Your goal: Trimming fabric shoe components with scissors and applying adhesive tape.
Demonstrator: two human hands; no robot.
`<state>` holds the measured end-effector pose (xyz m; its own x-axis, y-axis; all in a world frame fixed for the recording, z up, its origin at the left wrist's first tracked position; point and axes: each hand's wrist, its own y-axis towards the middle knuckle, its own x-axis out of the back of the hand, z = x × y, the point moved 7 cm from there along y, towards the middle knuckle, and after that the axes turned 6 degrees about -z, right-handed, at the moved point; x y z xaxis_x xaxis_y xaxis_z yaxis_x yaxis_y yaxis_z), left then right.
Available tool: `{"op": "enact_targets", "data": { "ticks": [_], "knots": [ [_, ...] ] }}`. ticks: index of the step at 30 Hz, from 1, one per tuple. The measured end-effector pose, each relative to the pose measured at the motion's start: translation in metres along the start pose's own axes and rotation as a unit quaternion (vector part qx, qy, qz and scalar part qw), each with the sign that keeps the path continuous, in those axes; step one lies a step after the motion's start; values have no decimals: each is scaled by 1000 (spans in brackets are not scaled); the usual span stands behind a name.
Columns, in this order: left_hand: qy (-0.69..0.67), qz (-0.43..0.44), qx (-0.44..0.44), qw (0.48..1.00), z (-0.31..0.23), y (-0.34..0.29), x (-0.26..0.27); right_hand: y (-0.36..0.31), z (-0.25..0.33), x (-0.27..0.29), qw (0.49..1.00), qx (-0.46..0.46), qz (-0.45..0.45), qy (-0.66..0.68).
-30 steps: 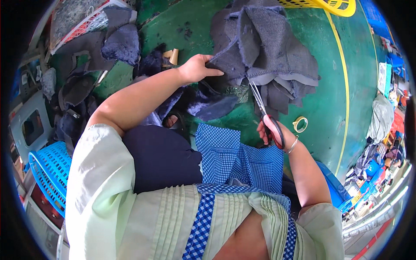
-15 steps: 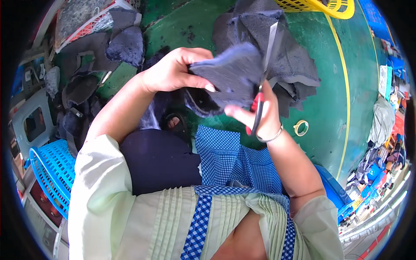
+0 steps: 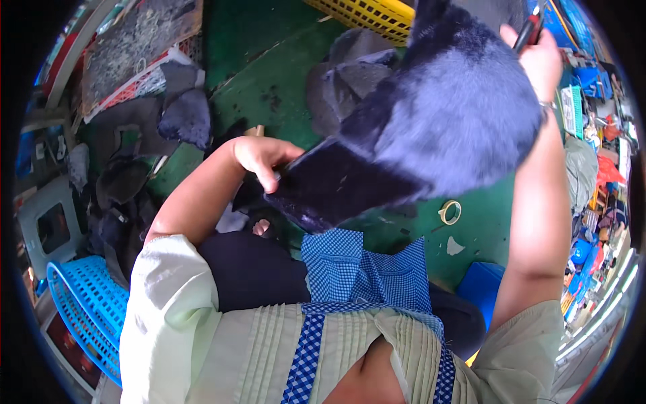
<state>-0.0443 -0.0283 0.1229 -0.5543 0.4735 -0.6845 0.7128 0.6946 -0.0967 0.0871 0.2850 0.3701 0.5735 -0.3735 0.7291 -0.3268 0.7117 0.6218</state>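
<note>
A large dark fur piece (image 3: 464, 114) stretches between my hands, its pile blue-grey and lighter on the right, nearly black at the left. Its left corner is pinched between the thumb and fingers of my left hand (image 3: 264, 159). Up at the top right, my right hand (image 3: 542, 64) is closed round the red and black handles of a pair of scissors (image 3: 530, 31). Most of the blades cannot be seen. The fur's right edge lies against that hand and wrist; whether its fingers also grip the fur, I cannot tell.
More dark fabric pieces (image 3: 343, 81) lie on the green floor beyond, others (image 3: 185, 118) at the left. A yellow basket (image 3: 367, 19) stands at the top, a blue basket (image 3: 84, 306) at lower left. A tape roll (image 3: 449, 213) and white scrap (image 3: 455, 246) lie right of centre.
My right hand has swung up and right with the scissors. A large fur piece now spreads between the hands, where a smaller dark piece was held before. My left hand has dropped slightly.
</note>
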Motion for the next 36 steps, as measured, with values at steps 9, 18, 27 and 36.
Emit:
{"op": "enact_targets", "data": {
  "ticks": [9, 18, 27, 36],
  "knots": [
    [-121, -186, -210, 952, -56, -44, 48, -107, -154, -32, 932, -246, 268, -6],
    [-43, -204, -141, 968, -56, -80, 79, -78, -85, -8, 707, -432, 344, 441],
    [-365, -417, -8, 832, 41, 6, 105, -130, -193, -56, 850, -360, 379, -73],
    [-401, -31, -236, 885, -99, -24, 16, -121, -171, -10, 570, -624, 343, 410]
  ]
}}
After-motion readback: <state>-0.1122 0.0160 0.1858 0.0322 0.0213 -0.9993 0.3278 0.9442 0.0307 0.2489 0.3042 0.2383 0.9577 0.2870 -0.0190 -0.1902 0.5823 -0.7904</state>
